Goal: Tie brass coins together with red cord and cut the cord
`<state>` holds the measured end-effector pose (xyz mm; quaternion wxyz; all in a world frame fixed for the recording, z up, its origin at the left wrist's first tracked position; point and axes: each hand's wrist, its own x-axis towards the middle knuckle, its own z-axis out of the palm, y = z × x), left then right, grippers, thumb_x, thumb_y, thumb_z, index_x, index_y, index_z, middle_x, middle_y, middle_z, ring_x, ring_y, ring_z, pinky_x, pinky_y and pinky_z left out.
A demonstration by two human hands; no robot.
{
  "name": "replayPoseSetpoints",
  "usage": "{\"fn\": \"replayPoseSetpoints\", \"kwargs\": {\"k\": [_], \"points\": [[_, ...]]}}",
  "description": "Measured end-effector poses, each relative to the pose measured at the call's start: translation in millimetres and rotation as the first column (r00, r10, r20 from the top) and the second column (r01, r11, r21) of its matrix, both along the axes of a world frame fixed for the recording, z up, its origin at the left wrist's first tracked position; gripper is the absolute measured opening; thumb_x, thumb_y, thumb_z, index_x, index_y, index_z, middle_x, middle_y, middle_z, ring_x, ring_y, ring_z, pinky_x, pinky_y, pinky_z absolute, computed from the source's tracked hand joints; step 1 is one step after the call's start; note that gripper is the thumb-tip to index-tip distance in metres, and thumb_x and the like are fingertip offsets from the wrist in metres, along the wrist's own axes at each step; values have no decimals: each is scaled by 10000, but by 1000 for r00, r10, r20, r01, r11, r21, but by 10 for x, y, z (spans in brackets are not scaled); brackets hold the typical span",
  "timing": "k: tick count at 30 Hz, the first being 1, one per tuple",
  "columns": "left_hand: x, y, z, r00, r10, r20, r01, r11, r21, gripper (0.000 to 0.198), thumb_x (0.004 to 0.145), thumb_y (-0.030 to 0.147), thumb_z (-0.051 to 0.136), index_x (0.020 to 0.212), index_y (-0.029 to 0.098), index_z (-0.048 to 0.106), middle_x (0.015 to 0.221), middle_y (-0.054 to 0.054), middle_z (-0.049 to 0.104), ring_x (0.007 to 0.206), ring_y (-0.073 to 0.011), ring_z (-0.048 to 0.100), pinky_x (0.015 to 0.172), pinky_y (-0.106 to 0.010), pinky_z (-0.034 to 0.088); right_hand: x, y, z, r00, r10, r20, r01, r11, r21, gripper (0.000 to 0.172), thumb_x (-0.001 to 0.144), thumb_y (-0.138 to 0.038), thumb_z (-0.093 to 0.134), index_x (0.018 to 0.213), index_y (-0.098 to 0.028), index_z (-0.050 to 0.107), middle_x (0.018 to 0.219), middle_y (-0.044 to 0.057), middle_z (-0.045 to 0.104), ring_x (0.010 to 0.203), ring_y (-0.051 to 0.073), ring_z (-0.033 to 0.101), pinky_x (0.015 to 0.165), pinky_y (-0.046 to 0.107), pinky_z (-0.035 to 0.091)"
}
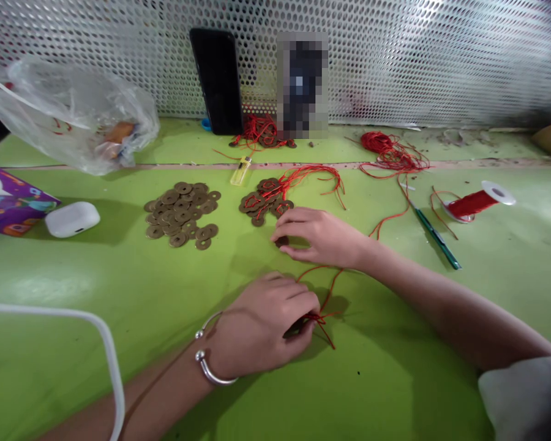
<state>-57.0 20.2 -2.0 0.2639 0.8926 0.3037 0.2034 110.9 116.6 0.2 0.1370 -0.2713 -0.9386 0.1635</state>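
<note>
My left hand (270, 324), with a silver bangle (215, 376) on its wrist, is closed in a pinch on red string (320, 318). Loose string ends stick out past its fingertips. Farther back, my right hand (316, 236) curls thumb and fingers around a dark coin (281, 241), which is partly hidden by the fingers. Just beyond it lies a cluster of holed coins (257, 202) tied with red cords (310, 174). To the left sits a pile of loose brass-coloured coins (179, 211) with holes in their centres.
A yellow lighter (241, 171), green tweezers-like tool (436, 239), red thread spool (475, 202) and red string bundle (386, 150) lie around. A phone (217, 82) leans on the perforated panel (395, 61). At left are a plastic bag (82, 116), white case (72, 219) and white cable (105, 337).
</note>
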Motion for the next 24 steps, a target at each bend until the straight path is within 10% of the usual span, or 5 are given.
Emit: {"fn": "replayPoseSetpoints", "kwargs": {"k": [24], "points": [[-2,5,-2,1000,-5,-7,5,1000,-12,81,836,156,519,806,176,591,719,-10,623,683,-149,529,674,-283,375,-12,-43,60,998,-54,-38,48,990,-130,193,792,-129,589,958,-189,666,1013,52,651,863,156,618,786,268,487]]}}
